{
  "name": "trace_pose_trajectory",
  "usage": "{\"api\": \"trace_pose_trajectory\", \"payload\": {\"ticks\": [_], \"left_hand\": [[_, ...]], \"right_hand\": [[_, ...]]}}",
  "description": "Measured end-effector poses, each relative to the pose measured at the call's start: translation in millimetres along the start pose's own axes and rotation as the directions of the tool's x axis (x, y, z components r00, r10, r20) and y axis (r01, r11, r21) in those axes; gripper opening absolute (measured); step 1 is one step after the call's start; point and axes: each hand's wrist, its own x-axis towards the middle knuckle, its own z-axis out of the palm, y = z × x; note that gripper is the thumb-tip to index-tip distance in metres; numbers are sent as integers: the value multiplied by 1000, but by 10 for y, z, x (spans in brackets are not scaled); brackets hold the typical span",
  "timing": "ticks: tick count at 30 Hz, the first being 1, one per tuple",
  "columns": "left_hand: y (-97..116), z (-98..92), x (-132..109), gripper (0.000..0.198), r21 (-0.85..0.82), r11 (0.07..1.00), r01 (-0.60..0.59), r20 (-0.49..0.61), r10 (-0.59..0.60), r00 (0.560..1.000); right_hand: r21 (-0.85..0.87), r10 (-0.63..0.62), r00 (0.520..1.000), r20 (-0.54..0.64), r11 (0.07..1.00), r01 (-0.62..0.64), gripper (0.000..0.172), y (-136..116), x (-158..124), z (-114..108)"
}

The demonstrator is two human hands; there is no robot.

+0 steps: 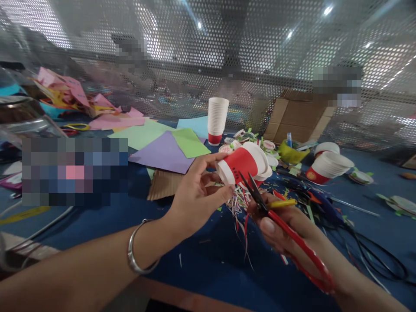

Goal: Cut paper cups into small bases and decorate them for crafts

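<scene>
In the middle of the head view a red and white paper cup (pixel 242 164) lies tilted in my left hand (pixel 201 190), with my fingers and thumb around its end. A silver bangle sits on that wrist. My right hand (pixel 279 225) grips red-handled scissors (pixel 276 216); their dark blades are a little apart and point up toward the cup's lower side. A yellow stick-like piece (pixel 283 203) shows by my right fingers; whether I hold it I cannot tell. Thin paper strips (pixel 238 208) are heaped on the blue table below and behind the cup.
A tall stack of paper cups (pixel 217 121) stands behind. Coloured paper sheets (pixel 164 151) lie left of it over corrugated cardboard (pixel 165 184). To the right are more cups (pixel 329 167), a blue glue gun (pixel 325 206) with a black cable, and a cardboard box (pixel 294 117) against the perforated metal screen.
</scene>
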Motion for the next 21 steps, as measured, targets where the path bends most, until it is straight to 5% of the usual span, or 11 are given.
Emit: {"api": "trace_pose_trajectory", "payload": {"ticks": [11,21], "left_hand": [[12,2,24,53,-62,997,44,-126,-52,991],[-27,-31,-20,51,98,989,-113,-47,118,992]], "right_hand": [[-81,-34,999,11,996,34,44,18,19,16],[-68,37,999,32,997,-35,42,-113,-36,43]]}}
